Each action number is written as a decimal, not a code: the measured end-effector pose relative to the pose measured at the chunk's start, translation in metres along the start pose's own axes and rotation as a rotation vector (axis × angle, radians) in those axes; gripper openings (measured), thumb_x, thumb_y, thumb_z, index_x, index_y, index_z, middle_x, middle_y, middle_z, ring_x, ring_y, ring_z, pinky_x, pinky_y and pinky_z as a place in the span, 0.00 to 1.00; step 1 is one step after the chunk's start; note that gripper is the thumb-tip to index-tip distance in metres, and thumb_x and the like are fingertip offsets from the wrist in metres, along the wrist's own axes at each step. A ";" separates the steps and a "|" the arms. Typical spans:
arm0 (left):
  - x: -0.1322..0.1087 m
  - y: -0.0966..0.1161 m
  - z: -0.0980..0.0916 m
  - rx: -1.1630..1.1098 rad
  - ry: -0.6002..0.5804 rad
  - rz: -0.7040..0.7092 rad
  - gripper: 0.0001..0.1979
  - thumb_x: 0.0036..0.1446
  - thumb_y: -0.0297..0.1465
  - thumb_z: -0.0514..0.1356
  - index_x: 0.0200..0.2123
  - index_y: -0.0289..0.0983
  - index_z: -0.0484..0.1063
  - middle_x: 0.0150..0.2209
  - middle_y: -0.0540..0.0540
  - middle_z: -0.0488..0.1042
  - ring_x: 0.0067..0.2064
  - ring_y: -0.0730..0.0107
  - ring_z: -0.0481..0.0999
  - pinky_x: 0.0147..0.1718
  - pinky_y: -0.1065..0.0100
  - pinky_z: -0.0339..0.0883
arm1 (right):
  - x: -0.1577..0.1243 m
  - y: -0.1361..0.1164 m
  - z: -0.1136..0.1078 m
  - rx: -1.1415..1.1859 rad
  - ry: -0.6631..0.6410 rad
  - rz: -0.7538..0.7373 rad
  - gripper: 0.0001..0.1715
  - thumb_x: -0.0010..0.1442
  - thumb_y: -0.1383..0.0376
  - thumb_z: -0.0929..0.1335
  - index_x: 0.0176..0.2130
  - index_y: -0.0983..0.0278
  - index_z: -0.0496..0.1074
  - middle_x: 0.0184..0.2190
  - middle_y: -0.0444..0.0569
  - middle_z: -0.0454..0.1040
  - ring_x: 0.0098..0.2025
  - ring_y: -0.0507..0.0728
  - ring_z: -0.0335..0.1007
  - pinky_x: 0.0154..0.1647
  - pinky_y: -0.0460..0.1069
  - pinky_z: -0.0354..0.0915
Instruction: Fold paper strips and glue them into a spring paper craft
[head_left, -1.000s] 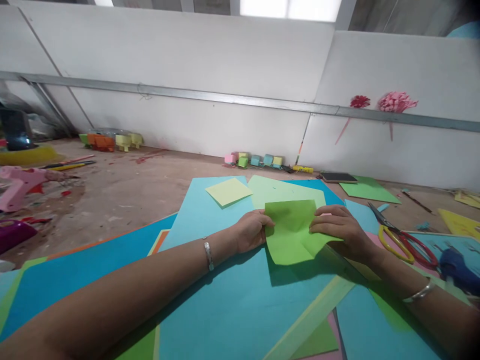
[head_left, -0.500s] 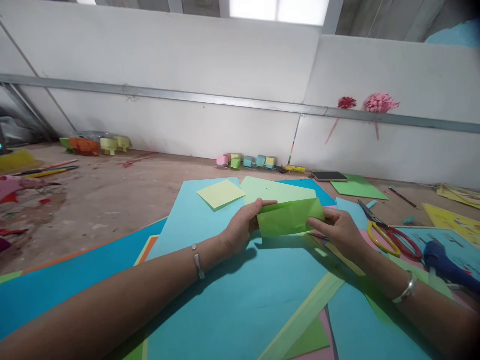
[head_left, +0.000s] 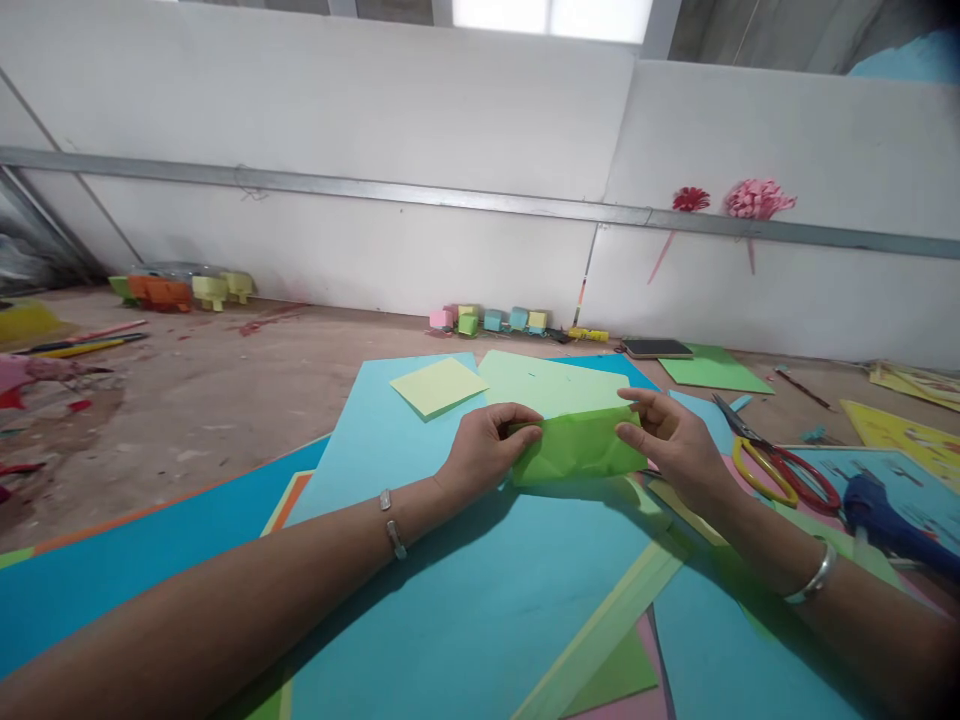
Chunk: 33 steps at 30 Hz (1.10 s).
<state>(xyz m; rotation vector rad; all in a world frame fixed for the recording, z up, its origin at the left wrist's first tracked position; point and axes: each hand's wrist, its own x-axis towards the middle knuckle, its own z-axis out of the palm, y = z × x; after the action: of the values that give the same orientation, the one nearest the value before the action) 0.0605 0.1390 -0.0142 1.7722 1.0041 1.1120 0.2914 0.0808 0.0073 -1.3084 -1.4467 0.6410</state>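
Observation:
A bright green sheet of paper (head_left: 581, 447), creased and apparently folded over, is held up just above the light blue paper (head_left: 450, 590). My left hand (head_left: 491, 440) pinches its left end between thumb and fingers. At the opposite end, my right hand (head_left: 671, 440) has its thumb against the near face, with the forefinger raised by the top edge; its other fingers are partly hidden. A pale yellow square of paper (head_left: 438, 387) lies flat beyond my left hand. Behind the green sheet lies a pale green sheet (head_left: 551, 385).
Right of my right hand are scissors (head_left: 772, 465) with red and yellow handles and a blue glue gun (head_left: 892, 525). A dark phone (head_left: 658, 348) rests on green paper (head_left: 716, 370). Small coloured paper blocks (head_left: 493, 321) line the wall. Pencils (head_left: 86, 345) lie far left.
My left thumb has come round to the near face of the green paper. The sheet has dipped slightly, and my right forefinger has lifted to its top edge.

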 end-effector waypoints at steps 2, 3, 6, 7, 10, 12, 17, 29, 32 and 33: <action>-0.002 0.002 0.000 0.022 -0.015 0.009 0.08 0.49 0.33 0.62 0.31 0.35 0.78 0.29 0.46 0.79 0.31 0.67 0.74 0.31 0.67 0.67 | 0.000 0.001 -0.001 -0.044 -0.001 0.007 0.22 0.50 0.52 0.74 0.39 0.65 0.74 0.28 0.47 0.73 0.30 0.54 0.69 0.29 0.49 0.67; -0.002 0.003 0.000 0.034 -0.020 0.012 0.08 0.50 0.33 0.61 0.31 0.35 0.78 0.29 0.46 0.79 0.31 0.67 0.74 0.31 0.67 0.67 | 0.000 0.001 -0.002 -0.052 -0.001 0.010 0.21 0.51 0.51 0.73 0.37 0.65 0.75 0.28 0.48 0.74 0.29 0.54 0.69 0.27 0.49 0.67; -0.003 0.005 -0.001 0.074 -0.030 0.019 0.10 0.52 0.34 0.59 0.30 0.35 0.78 0.29 0.46 0.79 0.31 0.67 0.73 0.31 0.67 0.66 | 0.000 0.002 -0.002 -0.078 -0.001 -0.002 0.18 0.52 0.52 0.72 0.33 0.65 0.75 0.27 0.49 0.75 0.28 0.54 0.68 0.26 0.48 0.66; -0.002 0.006 -0.001 0.088 -0.031 0.021 0.10 0.52 0.35 0.59 0.30 0.35 0.78 0.29 0.46 0.78 0.31 0.67 0.73 0.31 0.67 0.65 | 0.000 0.002 -0.002 -0.094 -0.002 -0.012 0.18 0.52 0.52 0.72 0.32 0.65 0.75 0.27 0.49 0.75 0.28 0.54 0.68 0.26 0.48 0.66; -0.001 0.007 -0.003 0.138 -0.038 0.023 0.11 0.52 0.35 0.58 0.30 0.35 0.77 0.28 0.47 0.78 0.31 0.68 0.72 0.32 0.68 0.64 | 0.000 0.002 -0.002 -0.162 -0.012 -0.042 0.16 0.54 0.54 0.70 0.32 0.65 0.75 0.27 0.49 0.75 0.27 0.54 0.68 0.26 0.48 0.65; -0.001 0.007 -0.003 0.175 -0.046 0.020 0.10 0.52 0.35 0.57 0.29 0.35 0.76 0.27 0.48 0.76 0.30 0.68 0.70 0.31 0.67 0.63 | 0.001 0.005 -0.003 -0.218 -0.036 -0.059 0.15 0.55 0.54 0.70 0.32 0.64 0.75 0.27 0.48 0.75 0.26 0.53 0.67 0.24 0.47 0.64; -0.002 0.009 -0.003 0.251 -0.115 0.003 0.08 0.51 0.31 0.56 0.28 0.35 0.74 0.26 0.48 0.75 0.29 0.69 0.69 0.30 0.68 0.61 | 0.004 0.012 -0.006 -0.331 -0.156 -0.068 0.15 0.57 0.54 0.67 0.29 0.63 0.73 0.22 0.43 0.72 0.18 0.50 0.63 0.20 0.47 0.60; 0.005 0.022 -0.018 0.510 -0.456 -0.158 0.06 0.44 0.27 0.58 0.23 0.36 0.76 0.23 0.49 0.76 0.28 0.68 0.72 0.27 0.70 0.62 | 0.000 0.006 0.003 -0.642 -0.410 -0.152 0.10 0.58 0.63 0.64 0.28 0.63 0.70 0.25 0.47 0.74 0.27 0.54 0.67 0.29 0.48 0.58; 0.004 0.023 -0.018 0.586 -0.495 -0.148 0.07 0.45 0.27 0.59 0.25 0.36 0.78 0.25 0.49 0.77 0.29 0.67 0.73 0.27 0.70 0.62 | -0.003 0.008 0.007 -0.713 -0.431 -0.154 0.09 0.60 0.64 0.63 0.29 0.63 0.69 0.27 0.48 0.75 0.29 0.55 0.68 0.30 0.47 0.58; 0.003 0.024 -0.017 0.612 -0.499 -0.138 0.07 0.46 0.26 0.59 0.26 0.36 0.78 0.25 0.49 0.78 0.29 0.67 0.74 0.28 0.70 0.63 | -0.004 0.009 0.008 -0.735 -0.433 -0.153 0.09 0.60 0.65 0.63 0.29 0.63 0.69 0.27 0.48 0.75 0.29 0.55 0.68 0.31 0.47 0.58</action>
<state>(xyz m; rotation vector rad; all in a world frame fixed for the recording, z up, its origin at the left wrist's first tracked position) 0.0502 0.1371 0.0133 2.2563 1.1940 0.2391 0.2873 0.0814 -0.0047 -1.6443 -2.2498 0.2943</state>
